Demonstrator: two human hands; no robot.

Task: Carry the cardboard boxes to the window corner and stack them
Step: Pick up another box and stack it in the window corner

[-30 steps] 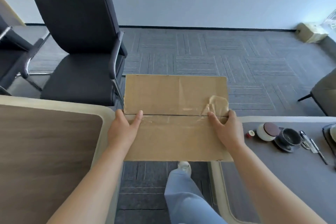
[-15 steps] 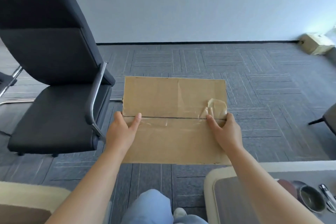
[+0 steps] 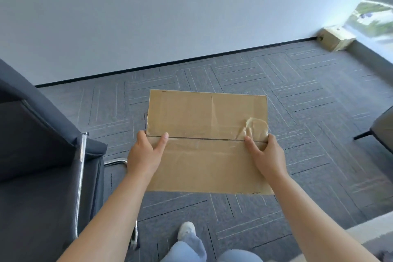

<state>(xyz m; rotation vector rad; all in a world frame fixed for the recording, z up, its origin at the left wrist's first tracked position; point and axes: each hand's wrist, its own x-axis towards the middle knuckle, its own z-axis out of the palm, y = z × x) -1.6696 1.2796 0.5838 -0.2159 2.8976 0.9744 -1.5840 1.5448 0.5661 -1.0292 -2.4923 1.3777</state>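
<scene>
**Cardboard in transit: a two-handed carry toward the window corner**

Brown cardboard box [image 3: 206, 134], taped along its centre seam, is held level at the centre of the frame. It is off the floor and touches nothing but the hands. The left hand [image 3: 144, 155] is clamped on its left edge and the right hand [image 3: 268, 155] on its right edge. Each thumb lies on the top face at the seam, and the fingers pass over the sides and out of sight. A crumpled tape flap [image 3: 255, 127] stands up just beside the right thumb.

At the upper right of the frame a second box [image 3: 336, 38] sits on the carpet [image 3: 297, 91], in the angle where the wall meets the window [image 3: 374, 6]. It is well apart from the carried box. An office chair [image 3: 42, 155] fills the left of the frame, another seat [image 3: 382, 127] juts in at the right edge, and a table [image 3: 372, 232] corner shows at the lower right.

The step in hand appears to be the carry, and the stacking is not yet done. The carry calls for equal pressure from both hands and a level top face. The open lane of carpet between the chair and the seat looks like the best path. Each step needs care, because the box hides the floor beneath it. The flap bears no load and should not be pulled. On arrival, the box should go down squarely, edges lined up over the second box. Whether that box is large enough to seat it fully cannot be told from here.
</scene>
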